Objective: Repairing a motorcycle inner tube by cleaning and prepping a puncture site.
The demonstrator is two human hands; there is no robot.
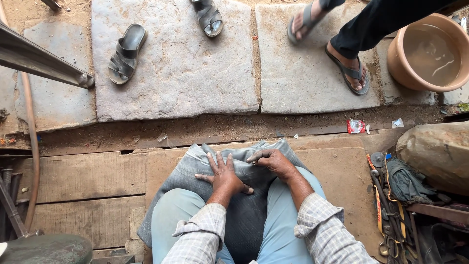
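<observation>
Setting: a worn wooden plank floor [88,181] at the edge of rough grey stone paving slabs [176,63], with a strip of dirt between them.

Item 1: a grey, thick, folded sheet of fabric or rubber-like material [234,166]. It lies across your lap and knees, its far fold draped toward the floor.

Item 2: your left hand [223,175]. The fingers are spread flat and open, pressing the sheet down; they grip nothing.

Item 3: your right hand [272,161]. The fingers are curled closed at the fold, pinching the sheet's edge, perhaps around a small tool; that detail is too small to tell.

Handling note: keep the flat palm close beside the working fingers so the fold stays taut, and work along the edge in short stretches.

Surroundings: a pair of dark open sandals [127,53] on the slabs; another person's sandalled feet [349,66] at upper right; a terracotta-coloured basin of murky water [430,51]; a heap of hand tools and straps [391,210] at your right; a small red wrapper [355,126] on the dirt.
</observation>
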